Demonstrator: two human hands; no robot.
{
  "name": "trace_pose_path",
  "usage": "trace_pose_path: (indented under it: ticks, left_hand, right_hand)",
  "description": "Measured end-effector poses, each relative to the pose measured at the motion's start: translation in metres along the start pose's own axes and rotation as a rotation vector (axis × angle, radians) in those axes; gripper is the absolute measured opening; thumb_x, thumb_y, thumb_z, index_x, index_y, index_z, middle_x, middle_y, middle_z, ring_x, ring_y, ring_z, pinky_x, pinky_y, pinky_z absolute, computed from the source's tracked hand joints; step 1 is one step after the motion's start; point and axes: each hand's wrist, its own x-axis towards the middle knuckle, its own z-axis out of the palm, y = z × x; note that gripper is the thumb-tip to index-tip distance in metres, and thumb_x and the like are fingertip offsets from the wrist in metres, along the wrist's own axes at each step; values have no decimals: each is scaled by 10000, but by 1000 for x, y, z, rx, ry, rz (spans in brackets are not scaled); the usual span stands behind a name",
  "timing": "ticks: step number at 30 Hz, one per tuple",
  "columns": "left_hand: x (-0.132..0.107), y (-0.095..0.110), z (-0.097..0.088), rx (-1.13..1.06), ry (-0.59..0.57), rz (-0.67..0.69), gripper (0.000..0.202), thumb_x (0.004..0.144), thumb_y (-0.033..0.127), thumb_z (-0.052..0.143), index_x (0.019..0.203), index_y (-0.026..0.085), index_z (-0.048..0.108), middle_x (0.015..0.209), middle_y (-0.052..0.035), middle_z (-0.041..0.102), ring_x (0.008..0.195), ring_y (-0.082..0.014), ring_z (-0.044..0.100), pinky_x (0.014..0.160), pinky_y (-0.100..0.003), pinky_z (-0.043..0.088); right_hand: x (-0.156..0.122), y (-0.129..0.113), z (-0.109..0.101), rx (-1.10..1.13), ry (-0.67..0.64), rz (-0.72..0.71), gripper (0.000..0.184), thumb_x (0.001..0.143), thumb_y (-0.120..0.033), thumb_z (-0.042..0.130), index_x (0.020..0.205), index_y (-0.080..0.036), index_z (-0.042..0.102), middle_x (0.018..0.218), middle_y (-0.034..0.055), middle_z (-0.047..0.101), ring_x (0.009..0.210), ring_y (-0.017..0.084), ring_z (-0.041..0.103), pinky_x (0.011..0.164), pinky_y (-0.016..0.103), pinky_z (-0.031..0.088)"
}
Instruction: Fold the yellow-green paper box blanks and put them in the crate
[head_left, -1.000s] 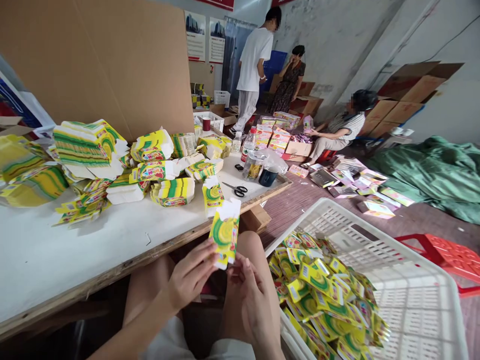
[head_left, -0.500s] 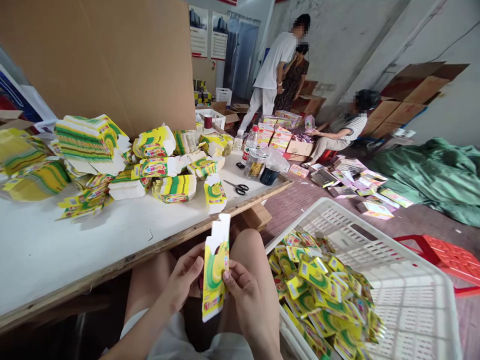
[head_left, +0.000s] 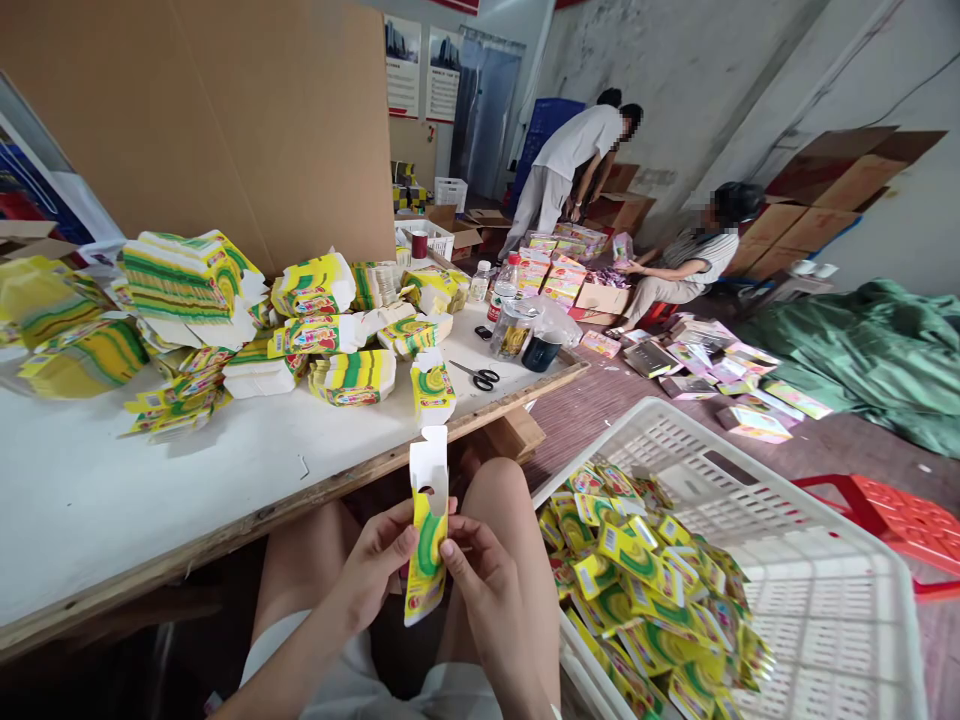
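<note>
A small yellow and green carton (head_left: 427,535) with a white top flap stands upright over my knees, pinched from both sides. My left hand (head_left: 371,572) grips its left side with closed fingers. On its right edge, my right hand (head_left: 484,590) presses with thumb and fingers. To my right, a white plastic crate (head_left: 817,590) holds several folded cartons (head_left: 645,590) of the same print. On the white table (head_left: 112,490) in front lie stacks of flat cartons (head_left: 187,285), and one carton (head_left: 433,385) stands near the table's front edge.
Scissors (head_left: 478,376), bottles and a dark cup (head_left: 541,352) sit at the table's right end. A cardboard sheet (head_left: 225,120) leans behind the stacks. A red stool (head_left: 892,520) and green tarp (head_left: 862,350) lie right. One person (head_left: 686,262) sits on the floor; two others (head_left: 574,165) bend over boxes.
The carton has turned edge-on in my hands and sunk lower over my knees, its white flap opened upward. The standing person at the back has walked right and bent down.
</note>
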Motion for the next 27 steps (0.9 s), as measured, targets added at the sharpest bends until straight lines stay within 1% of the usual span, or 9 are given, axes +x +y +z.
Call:
trace_pose_path:
  ticks: [3, 6, 10, 12, 16, 18, 22, 24, 27]
  left_hand:
    - [1, -2, 1, 12, 67, 1, 520, 785, 491, 770, 1204, 186, 721, 1110, -158, 767, 913, -274, 739, 799, -375, 576]
    - [1, -4, 3, 49, 156, -1, 507, 780, 508, 769, 1165, 182, 721, 1018, -122, 784, 838, -256, 741, 718, -341, 584]
    - [3, -7, 7, 154, 242, 40, 485, 807, 546, 724, 1098, 159, 706, 989, -99, 781, 876, -268, 732, 735, -333, 583]
    - [3, -8, 7, 243, 249, 70, 495, 831, 535, 701, 1163, 172, 645, 1039, -103, 769, 925, -272, 724, 764, -338, 581]
    - [-2, -9, 3, 438, 290, 177, 615, 864, 442, 696, 1354, 241, 383, 1088, -88, 747, 987, -250, 709, 830, -346, 561]
    - [-7, -8, 0, 499, 268, 182, 620, 890, 411, 672, 1377, 258, 320, 1112, -89, 732, 1024, -245, 696, 860, -346, 546]
    - [-16, 2, -3, 459, 99, 100, 609, 921, 393, 631, 1428, 276, 314, 1162, -101, 705, 1053, -254, 680, 875, -354, 532]
    - [-18, 8, -5, 409, 39, 49, 591, 906, 388, 654, 1408, 275, 364, 1114, -93, 714, 990, -246, 689, 832, -339, 532]
    - [-22, 13, -5, 341, -25, -24, 531, 847, 382, 732, 1287, 258, 463, 975, -56, 715, 858, -211, 686, 753, -303, 517]
  right_hand:
    - [-1, 0, 1, -13, -7, 14, 322, 700, -414, 855, 902, -189, 746, 871, 62, 761, 789, 213, 691, 763, 326, 558]
    - [-2, 5, 1, -58, 5, 24, 320, 729, -436, 830, 892, -177, 737, 839, 62, 755, 753, 210, 682, 729, 322, 554]
    - [-3, 15, 1, -122, 53, -13, 328, 761, -484, 792, 789, -174, 689, 725, 35, 706, 658, 185, 629, 636, 294, 527]
    - [-2, 17, 0, -154, 88, -44, 346, 757, -505, 787, 758, -180, 669, 708, 29, 691, 645, 181, 614, 617, 287, 517]
    - [1, 13, -5, -236, 122, -134, 274, 771, -453, 790, 832, -210, 679, 760, 26, 703, 695, 198, 636, 652, 292, 523]
    - [2, 10, -9, -254, 86, -172, 268, 784, -397, 789, 979, -240, 697, 882, 37, 726, 759, 216, 657, 709, 312, 540]
    - [3, 4, -18, -255, -56, -198, 449, 831, -344, 748, 1262, -281, 639, 1143, 68, 707, 941, 249, 659, 844, 346, 537]
    - [3, 0, -22, -261, -135, -186, 403, 865, -345, 712, 1254, -267, 643, 1107, 66, 711, 944, 241, 653, 844, 332, 527]
    - [4, -8, -26, -290, -203, -152, 213, 918, -375, 644, 1077, -240, 689, 899, 32, 702, 810, 201, 633, 723, 274, 507]
